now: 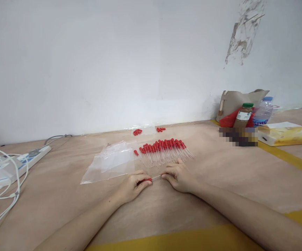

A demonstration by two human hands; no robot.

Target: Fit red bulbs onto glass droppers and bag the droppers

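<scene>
My left hand (135,185) pinches a red rubber bulb (149,180), most of it covered by the fingers. A thin clear dropper tube (156,177) runs from the bulb's end to my right hand (178,177), whose thumb and fingers close on its other end. Whether the tube sits inside the bulb or only meets it, I cannot tell. Just beyond my hands lies a row of several droppers (164,148) with red bulbs and clear tubes pointing toward me. One loose red bulb (136,152) lies at the row's left end.
Clear plastic bags (114,162) lie flat left of the droppers. More red bulbs (137,132) rest on plastic near the wall. A power strip (33,162) with white cables is at far left. At right stand a bottle (243,116), a tan bag (234,99) and a tissue pack (284,134).
</scene>
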